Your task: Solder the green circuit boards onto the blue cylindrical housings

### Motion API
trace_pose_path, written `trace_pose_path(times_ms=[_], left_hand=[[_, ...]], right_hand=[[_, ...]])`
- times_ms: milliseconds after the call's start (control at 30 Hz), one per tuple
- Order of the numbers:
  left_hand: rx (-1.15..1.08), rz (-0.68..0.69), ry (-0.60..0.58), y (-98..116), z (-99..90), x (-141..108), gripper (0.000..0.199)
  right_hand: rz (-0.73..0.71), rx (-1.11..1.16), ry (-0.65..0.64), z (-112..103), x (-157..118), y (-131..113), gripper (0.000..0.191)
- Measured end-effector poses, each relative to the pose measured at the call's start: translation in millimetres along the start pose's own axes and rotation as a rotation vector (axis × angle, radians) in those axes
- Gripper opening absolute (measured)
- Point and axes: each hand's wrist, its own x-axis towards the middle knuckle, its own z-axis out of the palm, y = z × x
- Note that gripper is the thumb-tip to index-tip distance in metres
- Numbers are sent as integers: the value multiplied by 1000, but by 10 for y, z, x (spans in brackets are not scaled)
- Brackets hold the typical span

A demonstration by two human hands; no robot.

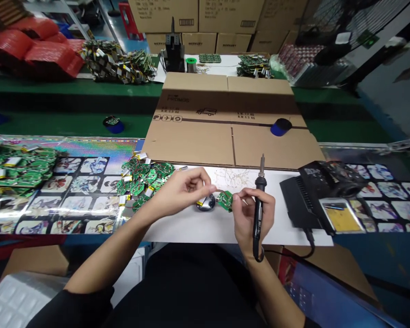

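My right hand (254, 214) is closed around a soldering iron (258, 205), whose metal tip points up and away from me. Thumb and forefinger of that same hand also pinch the edge of a small green circuit board (225, 201). To its left, my left hand (180, 193) is closed in a pinch on a thin wire that seems to run to the board. Just below these fingertips sits a round dark casing (206, 203) with a small battery by it, partly hidden by my hand. A heap of green circuit boards (143, 180) with batteries lies beyond my left wrist.
A black soldering station (300, 200) with a cable stands at right. Flattened cardboard (194, 141) lies ahead, bearing a blue-black cap (281, 127). Wire scraps (234, 177) litter the white work surface (198, 230). More boards (23, 166) are piled at left; a solder spool (191, 65) stands behind.
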Motion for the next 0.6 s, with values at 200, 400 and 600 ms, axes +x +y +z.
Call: trace_pose_path(times_ms=[200,400,600], left_hand=[[-69,-76,-77,-101,196,-40,30],[-146,-26,1,-131,290,147,19],[311,107,36,-13,152,190,16]], right_hand=[[-16,9,33,21,-1,29,25],[-160,-11,-65,-63,-150,214,33],[-281,7,-36,-149,-85,277,23]])
